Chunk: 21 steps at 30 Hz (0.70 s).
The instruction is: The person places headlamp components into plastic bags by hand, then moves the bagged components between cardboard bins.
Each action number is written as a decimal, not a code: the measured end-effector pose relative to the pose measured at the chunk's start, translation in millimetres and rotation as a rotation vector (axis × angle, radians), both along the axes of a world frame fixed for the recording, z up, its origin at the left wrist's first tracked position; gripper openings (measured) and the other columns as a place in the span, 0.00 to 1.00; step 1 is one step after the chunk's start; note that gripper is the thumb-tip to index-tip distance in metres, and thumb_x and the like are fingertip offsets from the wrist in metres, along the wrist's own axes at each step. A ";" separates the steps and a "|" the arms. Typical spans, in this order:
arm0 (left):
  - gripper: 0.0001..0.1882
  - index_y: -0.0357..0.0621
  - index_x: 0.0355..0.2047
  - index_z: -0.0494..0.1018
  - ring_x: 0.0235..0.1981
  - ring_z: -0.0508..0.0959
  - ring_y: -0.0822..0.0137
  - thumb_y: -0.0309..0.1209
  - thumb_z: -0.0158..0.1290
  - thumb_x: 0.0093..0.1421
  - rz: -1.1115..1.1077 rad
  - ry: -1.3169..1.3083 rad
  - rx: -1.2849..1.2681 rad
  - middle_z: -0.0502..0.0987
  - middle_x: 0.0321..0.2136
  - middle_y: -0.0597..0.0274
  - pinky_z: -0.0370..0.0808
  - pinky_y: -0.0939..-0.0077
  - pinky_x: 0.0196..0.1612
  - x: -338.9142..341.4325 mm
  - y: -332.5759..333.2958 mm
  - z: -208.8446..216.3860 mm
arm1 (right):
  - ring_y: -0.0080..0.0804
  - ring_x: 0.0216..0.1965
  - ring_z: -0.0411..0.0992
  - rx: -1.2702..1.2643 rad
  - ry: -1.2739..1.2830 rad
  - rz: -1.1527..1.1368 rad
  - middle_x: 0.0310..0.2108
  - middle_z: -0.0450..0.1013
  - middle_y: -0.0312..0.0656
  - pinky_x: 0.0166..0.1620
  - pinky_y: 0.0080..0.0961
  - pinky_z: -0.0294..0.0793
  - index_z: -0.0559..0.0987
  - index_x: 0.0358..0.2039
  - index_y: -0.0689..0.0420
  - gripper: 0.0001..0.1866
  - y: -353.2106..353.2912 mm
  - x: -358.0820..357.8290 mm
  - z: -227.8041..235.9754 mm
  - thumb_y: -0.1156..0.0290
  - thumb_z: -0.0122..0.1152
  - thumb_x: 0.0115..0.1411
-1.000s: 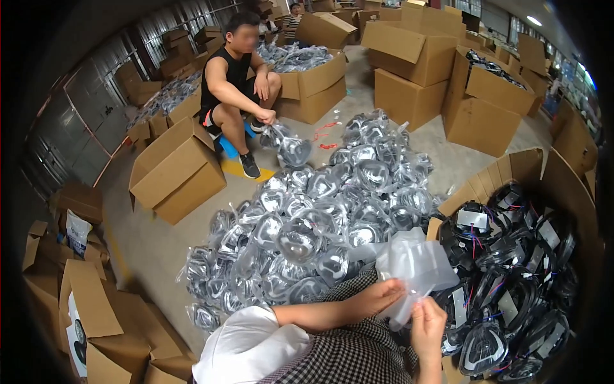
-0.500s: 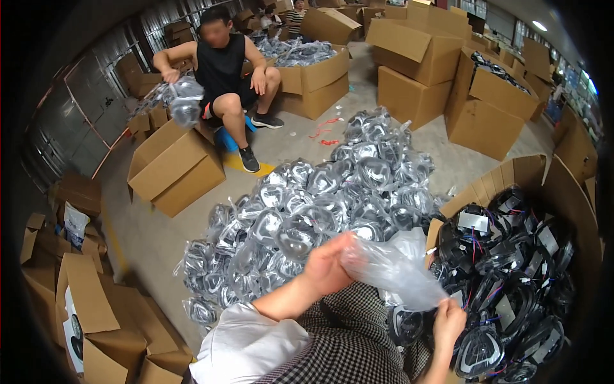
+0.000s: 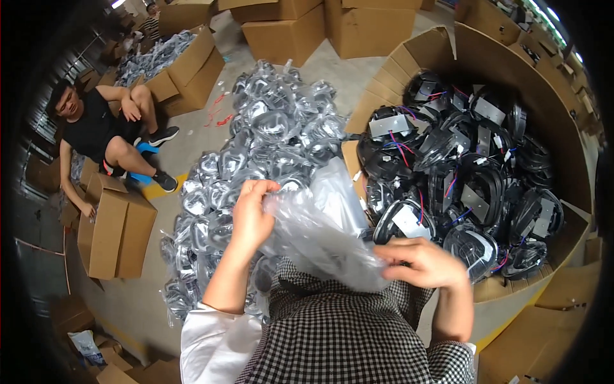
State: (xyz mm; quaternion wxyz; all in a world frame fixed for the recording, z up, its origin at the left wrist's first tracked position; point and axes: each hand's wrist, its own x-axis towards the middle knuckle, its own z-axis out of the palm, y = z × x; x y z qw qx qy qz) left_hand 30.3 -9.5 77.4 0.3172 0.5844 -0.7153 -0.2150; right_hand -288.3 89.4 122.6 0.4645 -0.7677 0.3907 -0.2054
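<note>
A clear plastic bag [image 3: 320,240] is stretched in front of my checked apron, slightly smeared by motion. My left hand [image 3: 251,214] grips its upper left end between thumb and fingers. At the other end, the fingers of my right hand [image 3: 422,262] pinch the bag's edge. Just beyond it lies a stack of whitish plastic bags [image 3: 337,195]. To the right, a large open carton [image 3: 377,89] holds black rounded units [image 3: 441,160] with metal plates and red and blue wires. Ahead and left, a heap of similar-shaped units wrapped in clear plastic [image 3: 272,125] covers the floor.
A person in black [image 3: 102,121] sits at the left, one arm reaching into an open carton [image 3: 121,230]. Behind them stands a carton of wrapped pieces [image 3: 185,64]. More cartons [image 3: 284,35] line the back. Red strips [image 3: 220,109] lie on the floor.
My view has swung to the right and down toward the large carton. Both hands still hold the bag. The seated person's arm has lowered into the carton; the wrapped pieces they held up are out of sight.
</note>
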 end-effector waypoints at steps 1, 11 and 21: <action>0.14 0.40 0.37 0.75 0.41 0.77 0.53 0.16 0.52 0.48 -0.078 0.021 -0.011 0.77 0.37 0.51 0.73 0.65 0.43 -3.3 -9.1 -3.4 | 0.39 0.37 0.75 -0.093 -0.108 0.021 0.36 0.75 0.47 0.41 0.31 0.74 0.75 0.48 0.61 0.19 -13.7 -12.5 0.4 0.69 0.62 0.56; 0.24 0.35 0.39 0.77 0.45 0.78 0.49 0.44 0.55 0.52 -0.176 0.160 0.405 0.79 0.38 0.41 0.74 0.57 0.47 -197.2 -188.6 -152.5 | 0.38 0.54 0.66 -0.714 1.213 -0.052 0.48 0.72 0.41 0.61 0.42 0.58 0.76 0.45 0.53 0.21 -146.8 -59.0 -58.4 0.71 0.58 0.47; 0.24 0.43 0.52 0.69 0.47 0.75 0.57 0.47 0.42 0.66 -0.158 0.684 1.046 0.74 0.48 0.53 0.74 0.60 0.48 -226.5 -170.5 -97.1 | 0.42 0.38 0.70 -1.016 1.061 -0.031 0.31 0.70 0.42 0.47 0.44 0.71 0.77 0.41 0.48 0.16 -129.1 -96.8 -19.7 0.68 0.54 0.50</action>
